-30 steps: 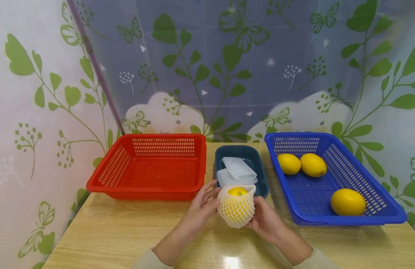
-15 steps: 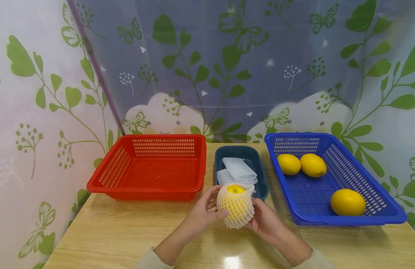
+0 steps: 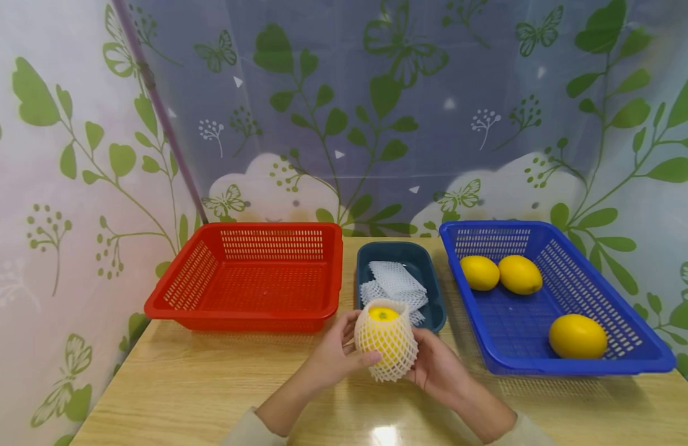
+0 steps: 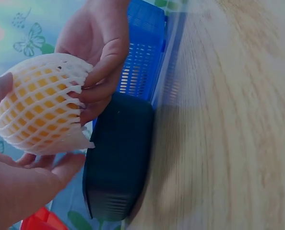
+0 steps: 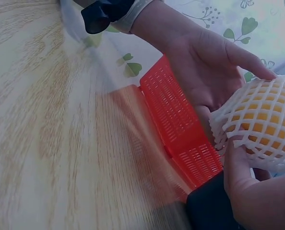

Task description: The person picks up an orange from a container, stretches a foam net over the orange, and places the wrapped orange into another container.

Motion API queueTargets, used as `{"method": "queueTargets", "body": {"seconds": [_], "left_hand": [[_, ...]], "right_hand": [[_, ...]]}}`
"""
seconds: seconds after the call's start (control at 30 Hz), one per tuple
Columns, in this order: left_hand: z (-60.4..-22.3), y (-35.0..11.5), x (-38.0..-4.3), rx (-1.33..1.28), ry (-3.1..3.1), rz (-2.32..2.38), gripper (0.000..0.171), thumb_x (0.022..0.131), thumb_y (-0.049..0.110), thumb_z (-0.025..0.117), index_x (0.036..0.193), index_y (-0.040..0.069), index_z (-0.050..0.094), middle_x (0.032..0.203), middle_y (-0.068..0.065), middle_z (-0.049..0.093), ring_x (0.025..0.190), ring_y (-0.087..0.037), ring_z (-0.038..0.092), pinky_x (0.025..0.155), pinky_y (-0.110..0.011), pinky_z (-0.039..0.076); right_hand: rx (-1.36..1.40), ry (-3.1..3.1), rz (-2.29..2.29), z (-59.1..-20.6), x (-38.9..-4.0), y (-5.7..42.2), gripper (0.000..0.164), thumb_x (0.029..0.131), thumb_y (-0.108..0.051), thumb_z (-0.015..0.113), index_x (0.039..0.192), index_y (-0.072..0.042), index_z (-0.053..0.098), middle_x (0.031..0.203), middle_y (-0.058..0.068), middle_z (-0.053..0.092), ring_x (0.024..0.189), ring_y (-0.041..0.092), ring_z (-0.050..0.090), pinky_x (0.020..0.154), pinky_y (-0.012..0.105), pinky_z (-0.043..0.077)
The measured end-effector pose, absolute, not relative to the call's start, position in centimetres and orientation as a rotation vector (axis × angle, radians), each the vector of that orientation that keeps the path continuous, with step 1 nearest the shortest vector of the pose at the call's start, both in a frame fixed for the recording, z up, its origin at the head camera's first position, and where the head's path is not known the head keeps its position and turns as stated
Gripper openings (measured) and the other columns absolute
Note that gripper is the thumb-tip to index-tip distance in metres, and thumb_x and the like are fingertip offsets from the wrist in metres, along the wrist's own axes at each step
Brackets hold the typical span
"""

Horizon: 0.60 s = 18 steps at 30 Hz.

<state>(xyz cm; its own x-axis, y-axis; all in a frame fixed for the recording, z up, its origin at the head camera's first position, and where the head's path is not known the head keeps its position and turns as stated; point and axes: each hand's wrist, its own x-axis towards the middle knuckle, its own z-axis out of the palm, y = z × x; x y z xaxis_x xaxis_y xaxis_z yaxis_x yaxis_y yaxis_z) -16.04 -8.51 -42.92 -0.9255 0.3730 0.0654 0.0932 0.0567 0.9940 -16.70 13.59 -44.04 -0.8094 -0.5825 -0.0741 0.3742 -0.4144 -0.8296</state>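
A yellow lemon [image 3: 383, 314] sits in a white foam fruit net [image 3: 387, 347], held up between both hands above the table. Its top shows through the net's upper opening. My left hand [image 3: 335, 354] grips it from the left, thumb across the front and fingers behind. On the other side, my right hand [image 3: 441, 368] pinches the net near its lower edge, as the right wrist view shows with its thumb [image 5: 236, 155] on the frayed border. Behind them, a dark teal tray [image 3: 437, 303] holds more white foam nets [image 3: 396, 282], partly covered by the lemon.
A red basket [image 3: 254, 323] with no fruit visible in it stands at the left. At the right, a blue basket [image 3: 572, 364] holds three lemons, one [image 3: 578, 336] near its front. The wooden table [image 3: 210, 384] reaches toward me. A patterned curtain [image 3: 344, 124] hangs behind.
The left hand has closed in around the netted lemon, its thumb now on the front. The lemon has shifted slightly left and turned more upright. The right hand keeps its place.
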Motion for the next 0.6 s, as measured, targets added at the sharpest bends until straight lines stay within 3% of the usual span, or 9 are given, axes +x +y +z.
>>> {"method": "queueTargets", "body": {"seconds": [0.23, 0.47, 0.6], "left_hand": [[-42.9, -8.6, -16.1, 0.463, 2.072, 2.025, 0.084, 0.084, 0.027, 0.076, 0.147, 0.004, 0.025, 0.141, -0.021, 0.045, 0.125, -0.033, 0.051, 0.102, -0.045, 0.045], [-43.0, -8.7, -16.2, 0.344, 1.942, 2.089, 0.064, 0.09, 0.018, 0.066, 0.143, 0.008, 0.032, 0.127, -0.019, 0.055, 0.107, -0.025, 0.061, 0.093, -0.04, 0.051], [-42.9, -8.8, -16.2, 0.321, 1.871, 2.111, 0.059, 0.091, 0.019, 0.062, 0.142, 0.01, 0.034, 0.124, -0.016, 0.058, 0.102, -0.021, 0.063, 0.095, -0.042, 0.049]], "right_hand": [[-0.249, 1.346, -2.19, -43.5, -16.6, 13.2, 0.033, 0.107, -0.032, 0.029, 0.112, -0.021, 0.06, 0.1, -0.001, 0.066, 0.091, 0.013, 0.065, 0.081, 0.028, 0.055], [-0.089, 1.877, -1.946, -42.5, -16.2, 12.8, 0.054, 0.102, -0.047, 0.041, 0.122, 0.0, 0.056, 0.087, -0.001, 0.068, 0.078, 0.014, 0.065, 0.067, 0.036, 0.057], [-0.093, 1.973, -1.958, -42.4, -16.1, 12.7, 0.05, 0.103, -0.039, 0.042, 0.126, 0.004, 0.047, 0.094, -0.001, 0.063, 0.085, 0.012, 0.061, 0.076, 0.036, 0.053]]}}
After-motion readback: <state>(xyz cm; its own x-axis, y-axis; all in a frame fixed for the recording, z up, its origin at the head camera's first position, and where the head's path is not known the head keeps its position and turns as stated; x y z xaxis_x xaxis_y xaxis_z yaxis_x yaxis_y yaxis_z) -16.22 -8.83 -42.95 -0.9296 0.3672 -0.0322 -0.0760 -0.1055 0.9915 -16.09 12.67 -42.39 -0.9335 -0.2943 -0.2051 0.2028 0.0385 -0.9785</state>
